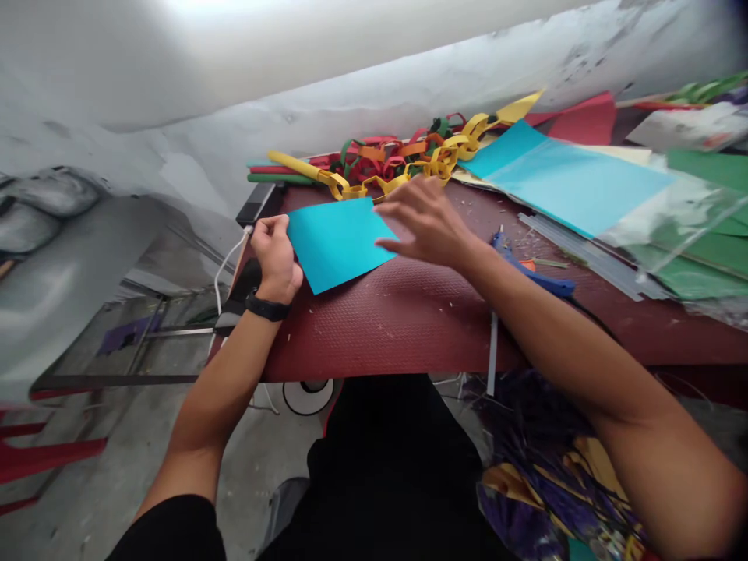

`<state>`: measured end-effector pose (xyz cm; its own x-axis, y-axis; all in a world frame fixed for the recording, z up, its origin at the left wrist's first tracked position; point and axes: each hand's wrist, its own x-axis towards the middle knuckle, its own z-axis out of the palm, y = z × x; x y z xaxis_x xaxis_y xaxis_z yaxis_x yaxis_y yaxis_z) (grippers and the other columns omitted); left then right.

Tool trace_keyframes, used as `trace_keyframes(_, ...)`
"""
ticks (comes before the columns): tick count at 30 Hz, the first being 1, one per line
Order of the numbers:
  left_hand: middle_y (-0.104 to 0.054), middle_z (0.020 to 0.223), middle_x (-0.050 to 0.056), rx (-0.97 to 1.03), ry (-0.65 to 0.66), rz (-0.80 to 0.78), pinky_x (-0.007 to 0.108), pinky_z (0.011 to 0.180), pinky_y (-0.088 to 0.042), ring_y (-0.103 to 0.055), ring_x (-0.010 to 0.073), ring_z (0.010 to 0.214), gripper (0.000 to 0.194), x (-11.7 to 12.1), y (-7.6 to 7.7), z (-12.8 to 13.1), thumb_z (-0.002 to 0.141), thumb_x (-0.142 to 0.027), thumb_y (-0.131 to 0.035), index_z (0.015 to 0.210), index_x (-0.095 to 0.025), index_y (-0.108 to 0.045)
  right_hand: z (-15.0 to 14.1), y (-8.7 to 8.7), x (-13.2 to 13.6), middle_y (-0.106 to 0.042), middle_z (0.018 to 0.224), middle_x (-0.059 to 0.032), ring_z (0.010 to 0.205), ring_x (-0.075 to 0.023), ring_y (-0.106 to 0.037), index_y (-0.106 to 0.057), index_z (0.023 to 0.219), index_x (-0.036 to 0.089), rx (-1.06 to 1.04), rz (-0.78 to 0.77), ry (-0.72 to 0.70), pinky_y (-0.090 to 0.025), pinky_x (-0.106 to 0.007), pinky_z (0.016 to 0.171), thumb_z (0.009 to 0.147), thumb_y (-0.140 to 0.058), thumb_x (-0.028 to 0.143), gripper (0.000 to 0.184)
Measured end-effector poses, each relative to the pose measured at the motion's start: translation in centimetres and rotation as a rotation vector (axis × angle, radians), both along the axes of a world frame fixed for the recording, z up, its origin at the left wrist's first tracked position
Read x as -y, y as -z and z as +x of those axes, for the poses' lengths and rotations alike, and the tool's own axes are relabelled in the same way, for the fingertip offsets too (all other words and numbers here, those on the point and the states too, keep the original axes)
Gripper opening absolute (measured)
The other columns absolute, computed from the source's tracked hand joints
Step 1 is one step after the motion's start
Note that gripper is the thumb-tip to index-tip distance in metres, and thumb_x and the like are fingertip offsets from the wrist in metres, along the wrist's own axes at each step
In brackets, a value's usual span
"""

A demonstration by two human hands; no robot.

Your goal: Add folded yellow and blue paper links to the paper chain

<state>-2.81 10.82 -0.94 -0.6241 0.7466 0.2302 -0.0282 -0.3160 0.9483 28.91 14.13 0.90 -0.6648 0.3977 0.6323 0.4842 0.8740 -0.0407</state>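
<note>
A blue sheet of paper (344, 243) is held just over the dark red table (374, 335). My left hand (276, 253), with a black band at the wrist, pinches the sheet's left edge near its upper corner. At the opposite side, my right hand (424, 220) has its fingers spread by the sheet's right edge; whether a fingertip touches it I cannot tell. Behind the sheet lies a heap of paper chains (403, 156) in red, yellow, orange and green. Right of my right hand is a blue glue gun (529, 269).
Translucent glue sticks (596, 255) lie beside larger blue sheets (578, 183) and green paper (701, 265) in clear plastic. Rolled paper (292, 167) rests at the back left. A white cable (225, 265) hangs off the left edge. Purple scraps (526, 514) fill the floor at right.
</note>
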Motion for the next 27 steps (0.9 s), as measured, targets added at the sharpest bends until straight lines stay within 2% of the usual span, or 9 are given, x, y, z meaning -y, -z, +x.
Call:
trace_keyframes(3, -0.065, 0.085, -0.005, 0.141, 0.091, -0.077, 0.022, 0.073, -0.054, -0.063, 0.012, 0.077, 0.032, 0.5, -0.1, 1.2, 0.094, -0.034, -0.09, 0.09, -0.023, -0.06, -2.4, 0.8, 2.2, -0.065, 0.164, -0.0174, 0.142, -0.0423, -0.057, -0.067, 0.16, 0.028, 0.187, 0.023, -0.18, -0.048, -0.063, 0.114, 0.112, -0.075, 0.055, 0.055)
trace_keyframes(7, -0.063, 0.078, -0.005, 0.212, 0.153, -0.137, 0.02, 0.064, -0.05, -0.059, 0.011, 0.067, 0.024, 0.7, -0.3, 1.8, 0.094, -0.025, -0.086, 0.091, -0.024, -0.062, -2.9, 1.5, 2.5, -0.064, 0.169, -0.0197, 0.144, -0.0394, -0.059, -0.07, 0.158, 0.023, 0.296, 0.0, -0.229, -0.051, -0.063, 0.117, 0.117, -0.069, 0.043, 0.045)
trace_keyframes(10, -0.066, 0.078, -0.004, 0.26, 0.203, -0.162, 0.021, 0.063, -0.053, -0.063, 0.0119, 0.068, 0.021, 0.8, -0.5, 1.8, 0.096, -0.023, -0.084, 0.091, -0.024, -0.064, -2.6, 1.8, 1.9, -0.066, 0.168, -0.02, 0.138, -0.0362, -0.065, -0.07, 0.16, 0.021, 0.307, -0.073, -0.243, -0.054, -0.061, 0.118, 0.118, -0.067, 0.042, 0.047)
trace_keyframes(12, -0.075, 0.087, 0.0, 0.282, 0.287, -0.168, 0.026, 0.073, -0.063, -0.073, 0.0159, 0.079, 0.021, 1.3, -0.8, 2.0, 0.098, -0.031, -0.087, 0.096, -0.024, -0.067, -2.5, 2.0, 1.8, -0.064, 0.171, -0.021, 0.138, -0.0365, -0.066, -0.065, 0.167, 0.021, 0.283, -0.105, -0.247, -0.055, -0.062, 0.12, 0.116, -0.071, 0.048, 0.057)
trace_keyframes(14, -0.084, 0.107, 0.006, 0.267, 0.427, -0.151, 0.037, 0.092, -0.071, -0.082, 0.0241, 0.103, 0.031, 2.0, -1.3, 2.5, 0.098, -0.045, -0.091, 0.109, -0.024, -0.072, -2.7, 2.1, 2.1, -0.058, 0.177, -0.0223, 0.142, -0.0389, -0.064, -0.056, 0.175, 0.022, 0.239, -0.111, -0.243, -0.055, -0.065, 0.121, 0.112, -0.076, 0.056, 0.074)
trace_keyframes(16, -0.086, 0.128, 0.011, 0.211, 0.596, -0.109, 0.048, 0.109, -0.071, -0.081, 0.0326, 0.129, 0.05, 3.1, -1.9, 3.2, 0.094, -0.058, -0.096, 0.123, -0.025, -0.074, -2.9, 2.2, 2.5, -0.053, 0.182, -0.0223, 0.143, -0.04, -0.064, -0.048, 0.181, 0.024, 0.196, -0.101, -0.246, -0.056, -0.067, 0.121, 0.11, -0.079, 0.059, 0.085)
trace_keyframes(18, -0.083, 0.141, 0.012, 0.146, 0.733, -0.088, 0.055, 0.117, -0.069, -0.077, 0.0376, 0.142, 0.061, 4.2, -2.5, 3.9, 0.088, -0.062, -0.101, 0.128, -0.026, -0.073, -3.0, 2.3, 2.7, -0.049, 0.185, -0.0209, 0.144, -0.039, -0.065, -0.045, 0.183, 0.027, 0.159, -0.078, -0.255, -0.058, -0.067, 0.12, 0.112, -0.078, 0.054, 0.083)
trace_keyframes(23, -0.077, 0.155, 0.013, 0.055, 0.919, -0.089, 0.063, 0.127, -0.065, -0.071, 0.0421, 0.153, 0.072, 5.4, -2.9, 4.3, 0.086, -0.066, -0.103, 0.137, -0.026, -0.072, -2.8, 2.3, 2.2, -0.055, 0.181, -0.0209, 0.146, -0.0392, -0.064, -0.049, 0.18, 0.028, 0.052, 0.014, -0.265, -0.06, -0.067, 0.118, 0.116, -0.072, 0.051, 0.071)
trace_keyframes(27, -0.076, 0.158, 0.013, 0.001, 0.983, -0.113, 0.062, 0.131, -0.062, -0.073, 0.0402, 0.149, 0.072, 5.4, -2.5, 3.7, 0.088, -0.062, -0.103, 0.141, -0.025, -0.072, -2.6, 2.2, 1.6, -0.064, 0.174, -0.0155, 0.14, -0.0366, -0.067, -0.059, 0.173, 0.035, -0.021, -0.006, -0.282, -0.061, -0.065, 0.116, 0.114, -0.075, 0.056, 0.065)
